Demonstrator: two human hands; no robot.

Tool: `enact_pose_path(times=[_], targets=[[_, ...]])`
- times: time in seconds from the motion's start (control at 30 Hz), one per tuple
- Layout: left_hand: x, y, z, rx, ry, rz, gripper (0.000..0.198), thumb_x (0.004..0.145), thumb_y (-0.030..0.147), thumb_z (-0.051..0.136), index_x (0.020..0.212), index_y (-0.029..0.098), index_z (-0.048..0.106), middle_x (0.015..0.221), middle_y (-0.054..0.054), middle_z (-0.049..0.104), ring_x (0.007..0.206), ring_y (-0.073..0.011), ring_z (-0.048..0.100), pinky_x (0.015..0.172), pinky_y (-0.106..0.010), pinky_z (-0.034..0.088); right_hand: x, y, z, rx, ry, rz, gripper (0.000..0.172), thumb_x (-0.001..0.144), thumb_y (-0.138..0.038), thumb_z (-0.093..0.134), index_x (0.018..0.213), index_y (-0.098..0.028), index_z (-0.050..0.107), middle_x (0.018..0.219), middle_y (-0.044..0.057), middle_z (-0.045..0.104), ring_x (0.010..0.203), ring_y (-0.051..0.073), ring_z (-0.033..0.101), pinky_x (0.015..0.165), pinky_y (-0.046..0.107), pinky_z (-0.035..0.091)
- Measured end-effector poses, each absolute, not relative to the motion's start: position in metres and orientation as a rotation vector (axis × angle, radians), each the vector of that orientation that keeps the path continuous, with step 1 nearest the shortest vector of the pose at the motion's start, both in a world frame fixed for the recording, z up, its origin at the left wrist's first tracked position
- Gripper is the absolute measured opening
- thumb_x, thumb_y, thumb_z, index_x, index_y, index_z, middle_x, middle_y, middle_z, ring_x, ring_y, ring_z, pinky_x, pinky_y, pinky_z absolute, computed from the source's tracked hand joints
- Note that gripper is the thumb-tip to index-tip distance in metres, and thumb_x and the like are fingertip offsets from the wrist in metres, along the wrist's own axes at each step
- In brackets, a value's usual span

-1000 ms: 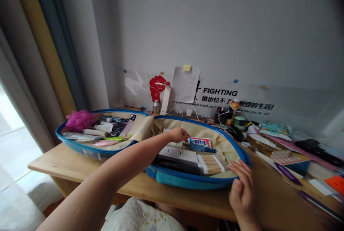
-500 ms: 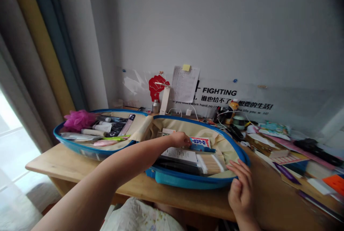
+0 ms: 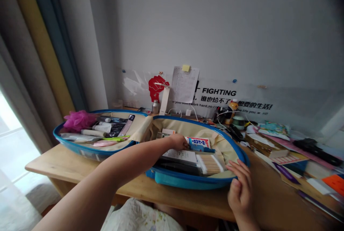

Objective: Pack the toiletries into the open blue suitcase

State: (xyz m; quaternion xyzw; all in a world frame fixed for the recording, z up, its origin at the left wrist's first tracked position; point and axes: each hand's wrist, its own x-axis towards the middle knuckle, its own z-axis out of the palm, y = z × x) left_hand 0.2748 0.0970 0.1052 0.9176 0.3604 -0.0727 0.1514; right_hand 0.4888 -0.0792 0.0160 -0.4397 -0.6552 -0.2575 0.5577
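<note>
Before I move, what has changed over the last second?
The left hand has dipped lower in the suitcase, beside the blue item; its grip is hidden. The right hand stays at the suitcase's rim; the cotton swabs and blue item lie unmoved.

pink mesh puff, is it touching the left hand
Apart. The head view shows the pink mesh puff in the left half of the open case, the left hand over the right half, plainly separated.

Faces a grey wall [image 3: 215, 27] behind a wooden table [image 3: 274, 195].
Brightens at left, beside grey, yellow and blue curtains [image 3: 37, 52].
</note>
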Motion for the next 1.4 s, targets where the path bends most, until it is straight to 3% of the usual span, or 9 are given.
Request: enact_pose_path(times=[0.6,1.1,1.4], targets=[[0.275,0.103,0.106,2.481,1.087,-0.023,0.028,0.095,0.037,0.062,0.116,0.017,0.064,0.122,-0.008,0.064,0.108,-0.0225,0.063,0.094,-0.044,0.054,0.487,-0.079,0.018,-1.029,-1.547,-0.629,0.033,0.101,-0.032,0.034,0.111,-0.019,0.063,0.112,0.014,0.066,0.124,0.031,0.055,0.099,0.055,0.045],[0.275,0.105,0.114,2.063,1.079,0.281,0.033,0.098,0.040,0.058,0.120,0.015,0.060,0.109,-0.007,0.066,0.088,-0.0166,0.066,0.075,-0.035,0.058,0.489,-0.079,0.017,-1.033,-1.553,-0.604,0.034,0.101,-0.033,0.034,0.112,-0.019,0.063,0.114,0.014,0.065,0.126,0.031,0.054,0.101,0.056,0.044],[0.273,0.105,0.110,2.267,0.999,0.315,0.028,0.097,0.036,0.059,0.113,0.014,0.064,0.104,-0.005,0.068,0.092,-0.0183,0.066,0.084,-0.039,0.057,0.487,-0.079,0.018,-1.019,-1.559,-0.623,0.033,0.101,-0.031,0.034,0.112,-0.018,0.062,0.113,0.015,0.065,0.127,0.031,0.053,0.101,0.055,0.043]])
